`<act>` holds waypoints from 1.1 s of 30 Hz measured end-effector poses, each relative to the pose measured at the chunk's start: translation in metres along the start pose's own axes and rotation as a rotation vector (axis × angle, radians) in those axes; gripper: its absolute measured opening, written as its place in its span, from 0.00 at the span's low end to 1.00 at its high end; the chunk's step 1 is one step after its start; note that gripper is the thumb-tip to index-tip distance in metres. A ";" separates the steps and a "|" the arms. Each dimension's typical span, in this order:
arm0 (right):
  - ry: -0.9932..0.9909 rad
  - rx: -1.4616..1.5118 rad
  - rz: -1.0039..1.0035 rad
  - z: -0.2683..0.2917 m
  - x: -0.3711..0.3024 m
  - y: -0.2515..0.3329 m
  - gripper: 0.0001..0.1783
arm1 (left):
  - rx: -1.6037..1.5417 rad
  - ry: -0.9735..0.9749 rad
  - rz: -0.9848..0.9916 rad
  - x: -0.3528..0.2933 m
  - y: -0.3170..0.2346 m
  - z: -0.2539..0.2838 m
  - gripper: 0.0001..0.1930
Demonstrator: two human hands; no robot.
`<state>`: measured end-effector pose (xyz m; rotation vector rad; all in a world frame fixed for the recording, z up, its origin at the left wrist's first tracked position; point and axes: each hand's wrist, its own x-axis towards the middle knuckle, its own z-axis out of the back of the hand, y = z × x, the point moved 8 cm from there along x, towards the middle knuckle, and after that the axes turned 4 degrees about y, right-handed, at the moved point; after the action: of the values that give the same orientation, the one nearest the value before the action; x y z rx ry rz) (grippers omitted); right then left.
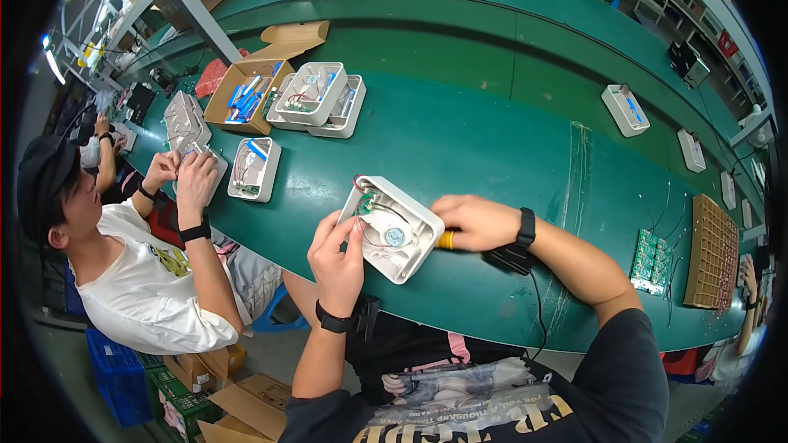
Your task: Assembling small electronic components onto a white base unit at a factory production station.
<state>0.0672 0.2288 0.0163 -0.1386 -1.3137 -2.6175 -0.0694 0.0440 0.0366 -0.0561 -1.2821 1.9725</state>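
My left hand (336, 258) grips the left wall of an open white plastic housing (419, 234), with fingers and thumb closed on its edge. The housing is tilted above the bench. Inside it are a small green circuit board (368, 202), thin red and black wires and a round pale disc (395, 236). My right hand (476, 221) is by the housing's right side, closed round a yellow handle (445, 239). The rest of that tool is hidden, so its kind does not show. Below my right wrist lies a black device (509, 259) with a cable.
Another white housing (254, 170) stands left, before stacked housings (312, 94) and a cardboard box (246, 92) of blue parts. A co-worker (152, 254) handles a housing at the left. More housings (625, 110) lie right, with circuit boards (651, 261) and a brown gridded tray (711, 253).
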 end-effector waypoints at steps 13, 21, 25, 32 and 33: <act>-0.206 -0.226 -0.166 -0.008 -0.003 0.040 0.28 | 0.346 0.022 -0.307 -0.009 -0.040 -0.013 0.06; -0.057 -0.396 -0.151 -0.022 -0.002 0.036 0.29 | 0.339 0.061 -0.303 -0.011 -0.032 -0.019 0.07; -0.239 0.060 -0.130 -0.001 -0.004 0.018 0.25 | 0.316 0.062 -0.260 -0.007 -0.029 -0.013 0.08; -0.269 0.860 -0.164 -0.010 -0.005 -0.018 0.19 | 0.235 0.027 -0.170 0.000 -0.020 0.008 0.07; -0.152 0.832 -0.210 -0.019 -0.004 -0.020 0.17 | 0.217 0.015 -0.169 0.001 -0.020 0.008 0.07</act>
<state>0.0670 0.2255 -0.0115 -0.0643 -2.4464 -1.9995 -0.0616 0.0420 0.0571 0.1397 -1.0217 1.9484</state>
